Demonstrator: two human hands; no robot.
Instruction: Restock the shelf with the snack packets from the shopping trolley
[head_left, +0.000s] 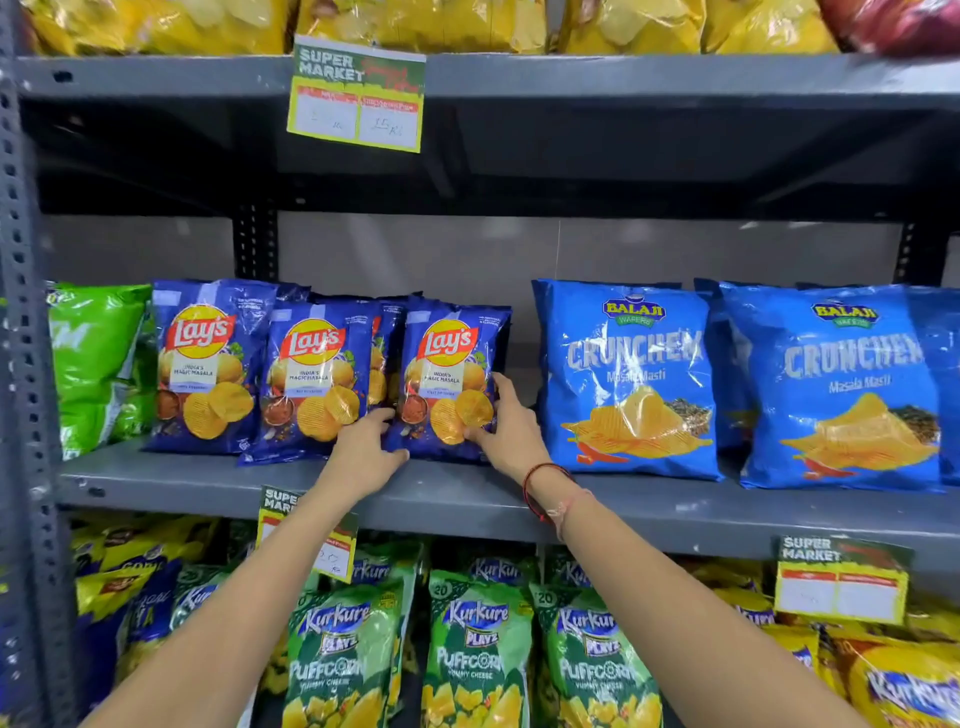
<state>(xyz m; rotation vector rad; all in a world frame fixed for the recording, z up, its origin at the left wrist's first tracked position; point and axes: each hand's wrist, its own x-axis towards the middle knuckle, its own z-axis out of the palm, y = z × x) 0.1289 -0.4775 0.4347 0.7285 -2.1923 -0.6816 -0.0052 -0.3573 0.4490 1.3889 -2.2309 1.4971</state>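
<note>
Shelf (218, 480): Lay's packet (447, 374) between fingers (498, 395) (both hands).

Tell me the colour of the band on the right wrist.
Red: a thin thread band circles the right wrist, clearest in the head view.

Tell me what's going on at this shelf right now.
A person is setting a dark blue Lay's Magic Masala chip packet upright on the grey metal middle shelf. The left hand steadies its lower left corner; the right hand presses its right side. It stands rightmost of three matching packets, beside bright blue Balaji Crunchex bags.
</note>
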